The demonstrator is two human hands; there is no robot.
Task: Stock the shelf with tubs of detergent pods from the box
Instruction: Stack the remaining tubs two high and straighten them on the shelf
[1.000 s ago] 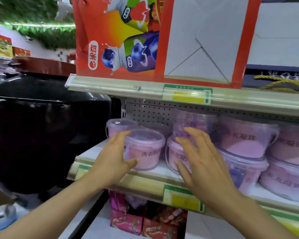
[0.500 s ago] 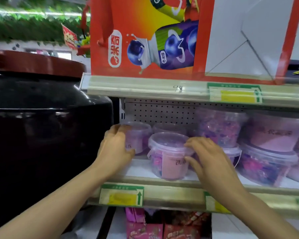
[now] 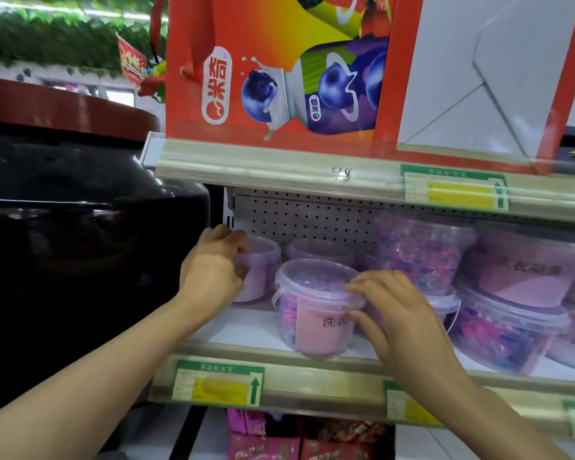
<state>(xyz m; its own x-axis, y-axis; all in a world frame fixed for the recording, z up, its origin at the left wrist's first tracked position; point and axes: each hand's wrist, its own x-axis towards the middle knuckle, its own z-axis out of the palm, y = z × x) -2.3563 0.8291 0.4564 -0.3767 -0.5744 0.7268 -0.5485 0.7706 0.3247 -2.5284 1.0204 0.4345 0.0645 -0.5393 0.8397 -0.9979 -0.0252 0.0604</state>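
while the left hand (image 3: 213,270) is gripping a back tub (image 3: 258,268) and the right hand (image 3: 392,313) is pinching the front tub (image 3: 312,310) near the shelf (image 3: 246,330) edge, it is possibly risking a topple.

tubs (image 3: 316,313): clear glossy plastic | shelf (image 3: 246,330): smooth painted metal

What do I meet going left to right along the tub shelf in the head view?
Black pot → left hand gripping the back tub → front tub held by the right hand → stacked big tubs at the right.
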